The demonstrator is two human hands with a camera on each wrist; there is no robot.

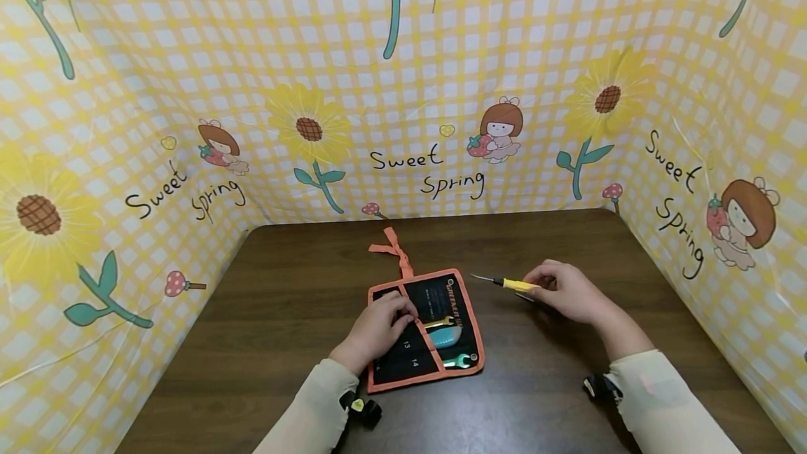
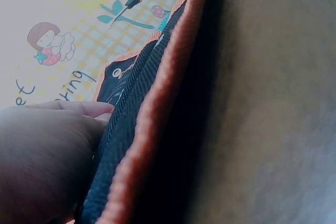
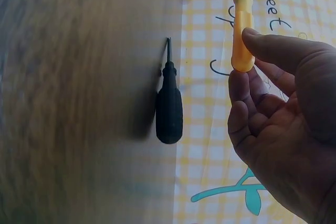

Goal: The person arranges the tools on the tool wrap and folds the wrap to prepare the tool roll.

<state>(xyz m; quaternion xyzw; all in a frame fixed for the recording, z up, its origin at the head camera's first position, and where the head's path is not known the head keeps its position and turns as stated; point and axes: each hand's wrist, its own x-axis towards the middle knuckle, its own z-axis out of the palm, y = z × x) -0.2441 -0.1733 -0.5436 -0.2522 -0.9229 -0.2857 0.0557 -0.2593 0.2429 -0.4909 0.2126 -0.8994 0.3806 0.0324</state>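
My right hand [image 1: 564, 293] holds a yellow-handled screwdriver [image 1: 515, 285] above the table, its thin shaft pointing left. In the right wrist view the thumb and fingers pinch the yellow handle near its end. A black screwdriver [image 3: 169, 114] lies on the table just beneath that hand. My left hand [image 1: 381, 324] is at the black tool pouch [image 1: 394, 370] with orange trim, its fingertips pinching the pocket's edge. A yellow wrench [image 1: 439, 322], a turquoise-handled tool [image 1: 445, 337] and a green wrench [image 1: 458, 361] stick out of the pockets.
An orange tie strap [image 1: 394, 249] extends from the pouch's far edge onto the brown table [image 1: 284, 286]. Yellow checked cloth [image 1: 403, 90] with printed flowers walls off the back and both sides. Each wrist wears a black band with a small camera.
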